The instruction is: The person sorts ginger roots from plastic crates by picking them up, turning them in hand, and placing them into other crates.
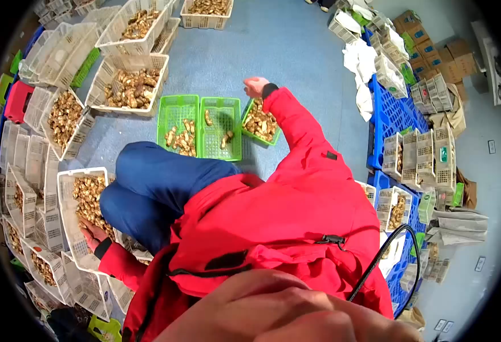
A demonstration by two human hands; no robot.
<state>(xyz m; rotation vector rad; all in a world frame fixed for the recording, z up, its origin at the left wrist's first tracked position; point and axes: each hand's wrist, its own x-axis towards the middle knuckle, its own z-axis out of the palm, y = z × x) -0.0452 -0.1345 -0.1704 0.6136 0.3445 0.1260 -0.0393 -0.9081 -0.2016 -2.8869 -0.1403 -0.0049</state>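
My left hand (93,233) is low at the left, in a white crate (67,196) of brown knobbly pieces (89,196), its fingers touching them. What its fingertips hold, if anything, is too small to tell. My right hand (255,86) is above the upper edge of a small green basket (246,118) filled with similar pieces (260,121). Its fingers look bent together, their contents hidden. Left of that basket stand two green baskets side by side. The left one (178,107) holds several pieces; the right one (220,108) has a few.
White crates (103,85) with more pieces stand at the upper left, beside stacked crates (62,54). Blue pallets (390,114) with crates and cloths line the right side. Cardboard boxes (455,61) are at the upper right. A black cable (414,239) loops near my right side.
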